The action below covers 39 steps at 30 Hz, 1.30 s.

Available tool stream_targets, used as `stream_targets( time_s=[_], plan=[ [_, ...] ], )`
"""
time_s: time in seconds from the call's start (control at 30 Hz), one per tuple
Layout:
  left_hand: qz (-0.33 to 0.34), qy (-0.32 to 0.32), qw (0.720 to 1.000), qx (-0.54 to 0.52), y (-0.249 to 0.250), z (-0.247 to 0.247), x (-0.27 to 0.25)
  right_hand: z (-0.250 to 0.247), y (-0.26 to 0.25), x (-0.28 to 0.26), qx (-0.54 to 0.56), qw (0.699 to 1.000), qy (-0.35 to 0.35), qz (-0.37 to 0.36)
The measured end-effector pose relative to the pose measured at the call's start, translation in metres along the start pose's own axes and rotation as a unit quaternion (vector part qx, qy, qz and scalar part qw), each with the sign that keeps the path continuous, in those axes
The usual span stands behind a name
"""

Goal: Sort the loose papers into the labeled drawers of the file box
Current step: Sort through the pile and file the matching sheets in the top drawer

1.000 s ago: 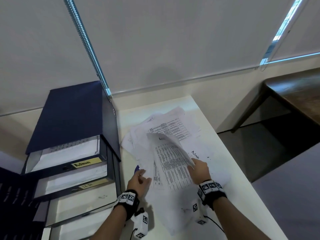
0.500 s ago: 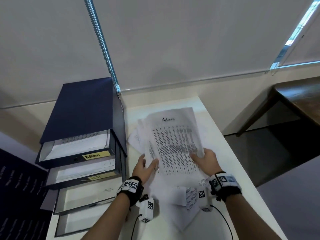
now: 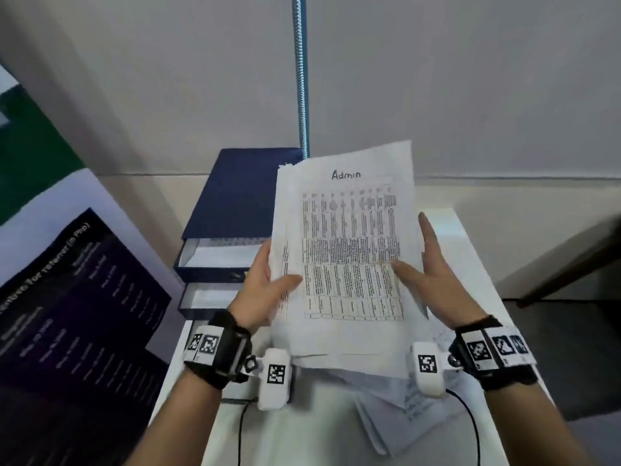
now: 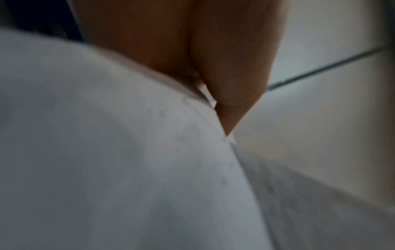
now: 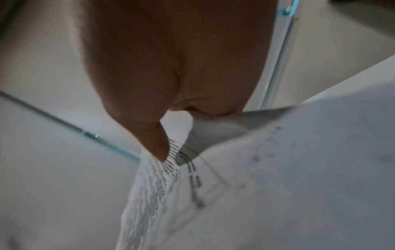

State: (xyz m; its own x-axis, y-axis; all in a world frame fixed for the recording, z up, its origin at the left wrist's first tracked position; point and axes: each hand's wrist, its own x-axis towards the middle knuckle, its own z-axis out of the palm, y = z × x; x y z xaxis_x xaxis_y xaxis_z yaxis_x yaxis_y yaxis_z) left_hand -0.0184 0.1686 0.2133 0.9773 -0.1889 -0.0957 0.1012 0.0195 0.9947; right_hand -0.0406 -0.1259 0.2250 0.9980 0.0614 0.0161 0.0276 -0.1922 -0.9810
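Observation:
A stack of papers (image 3: 346,264), its top sheet a printed table headed "Admin", is held upright above the table in both hands. My left hand (image 3: 268,280) grips its left edge, thumb on the front and fingers behind. My right hand (image 3: 423,267) pinches the right edge with the thumb on the print, index finger straight up along the edge. The wrist views show each thumb pressed on the stack of papers (image 4: 107,152) (image 5: 278,169). The dark blue file box (image 3: 242,196) stands behind and left of the stack, its top drawer (image 3: 218,253) pulled out with sheets inside.
More loose papers (image 3: 410,401) lie on the white table (image 3: 467,237) under my wrists. A second drawer (image 3: 205,297) is open too. A dark printed board (image 3: 67,297) leans at the left. A blind chain (image 3: 301,79) hangs against the wall behind the box.
Both hands have lifted the Admin stack off the pile on the table and raised it upright in front of the file box. The view has swung left.

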Motion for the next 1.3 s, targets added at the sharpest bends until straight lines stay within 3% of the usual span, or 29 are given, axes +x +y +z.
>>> stream_targets(
  time_s=[0.17, 0.27, 0.4, 0.5, 0.67, 0.8, 0.93, 1.03, 1.17, 1.23, 1.3],
  plan=[
    [-0.045, 0.086, 0.993, -0.06, 0.018, -0.079, -0.041, 0.087, -0.018, 0.005, -0.033, 0.993, -0.111, 0.021],
    [-0.045, 0.123, 0.99, -0.055, 0.026, -0.118, -0.064, 0.134, -0.024, 0.005, 0.024, 0.98, -0.162, 0.112],
    [-0.074, 0.147, 0.985, -0.046, 0.033, -0.15, -0.092, 0.178, -0.027, 0.003, 0.147, 0.952, -0.16, 0.214],
    [-0.105, 0.124, 0.986, -0.027, 0.032, -0.168, -0.108, 0.191, -0.028, 0.002, 0.178, 0.944, -0.138, 0.24],
    [-0.093, 0.1, 0.989, -0.051, 0.041, -0.176, -0.119, 0.193, -0.036, 0.006, 0.194, 0.93, -0.17, 0.263],
    [-0.095, 0.101, 0.988, -0.067, 0.042, -0.18, -0.109, 0.185, -0.04, 0.023, 0.278, 0.925, -0.104, 0.238],
    [-0.102, 0.112, 0.988, -0.043, 0.037, -0.179, -0.085, 0.191, -0.04, 0.049, 0.276, 0.922, -0.025, 0.271],
    [-0.096, 0.122, 0.988, -0.025, 0.023, -0.177, -0.056, 0.196, -0.038, 0.063, 0.24, 0.928, -0.018, 0.284],
    [-0.066, 0.235, 0.97, -0.009, 0.004, -0.176, -0.013, 0.191, -0.035, 0.076, 0.194, 0.929, -0.08, 0.304],
    [-0.039, 0.286, 0.956, 0.059, -0.006, -0.176, 0.008, 0.196, -0.033, 0.088, 0.19, 0.937, -0.072, 0.285],
    [-0.021, 0.315, 0.921, 0.228, -0.014, -0.17, 0.021, 0.205, -0.03, 0.106, 0.163, 0.951, -0.024, 0.262]
  ],
)
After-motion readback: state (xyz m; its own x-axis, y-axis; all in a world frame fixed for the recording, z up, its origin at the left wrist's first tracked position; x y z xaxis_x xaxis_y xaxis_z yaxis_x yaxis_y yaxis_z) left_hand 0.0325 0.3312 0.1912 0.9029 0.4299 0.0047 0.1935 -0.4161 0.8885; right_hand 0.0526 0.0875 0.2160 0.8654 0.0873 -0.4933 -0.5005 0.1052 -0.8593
